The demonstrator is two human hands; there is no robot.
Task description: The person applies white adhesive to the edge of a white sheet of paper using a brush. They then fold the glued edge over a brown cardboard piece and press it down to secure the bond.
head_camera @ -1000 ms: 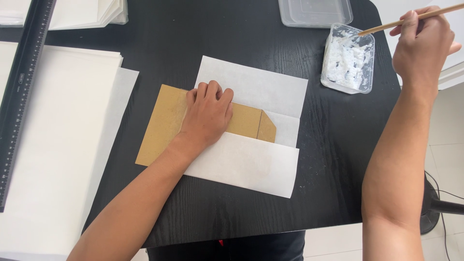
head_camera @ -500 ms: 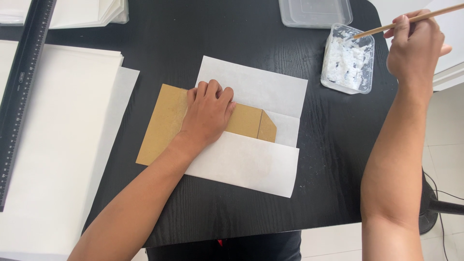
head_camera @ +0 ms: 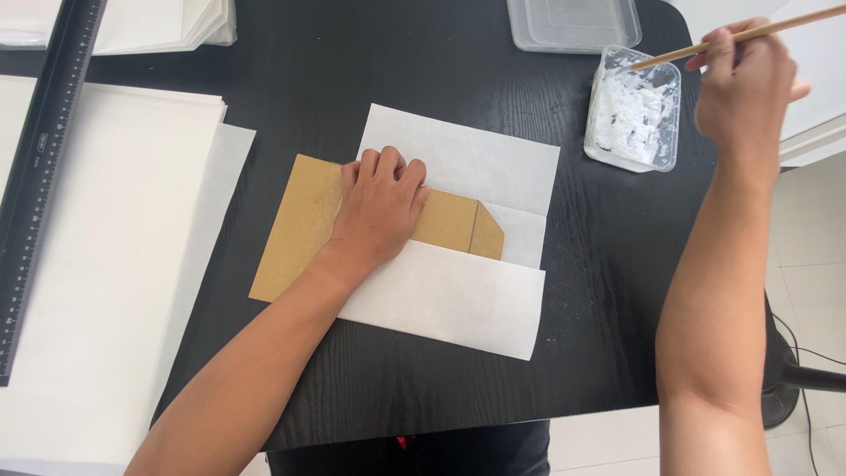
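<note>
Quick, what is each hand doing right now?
Left hand: open, flat on the brown card.
Right hand: closed, holding a thin wooden stick.

view: head, single | we look steeply down, close over the black table (head_camera: 352,79) | arms enter from the lower frame edge

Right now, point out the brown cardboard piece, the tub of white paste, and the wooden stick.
Brown cardboard piece (head_camera: 295,234): head view, its bare left part.
Tub of white paste (head_camera: 633,110): head view, the paste inside.
Wooden stick (head_camera: 670,55): head view, the shaft left of the right hand (head_camera: 745,84).
</note>
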